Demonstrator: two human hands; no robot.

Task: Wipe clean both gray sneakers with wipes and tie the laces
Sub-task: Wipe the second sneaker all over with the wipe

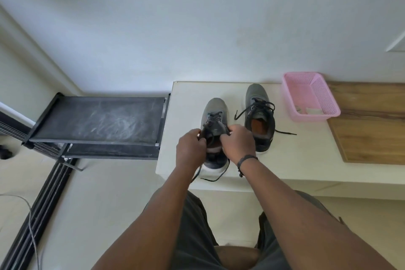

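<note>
Laces (213, 136), seemingly pinched between both hands' fingers (202, 139)

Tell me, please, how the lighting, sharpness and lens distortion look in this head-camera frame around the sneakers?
Head view: soft, even light, only faint shadows beside the right sneaker; the hands and laces on the left sneaker are slightly soft; wide-angle bending splays the forearms and tilts the table edge; no glare.

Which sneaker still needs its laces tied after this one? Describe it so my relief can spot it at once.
Start at the white table against the wall, then find the pink basket near its back edge. The sneaker beside the basket is the one: no hand touches it, and its black laces trail loose across the tabletop, while the other sneaker has both hands working at its laces.
</note>
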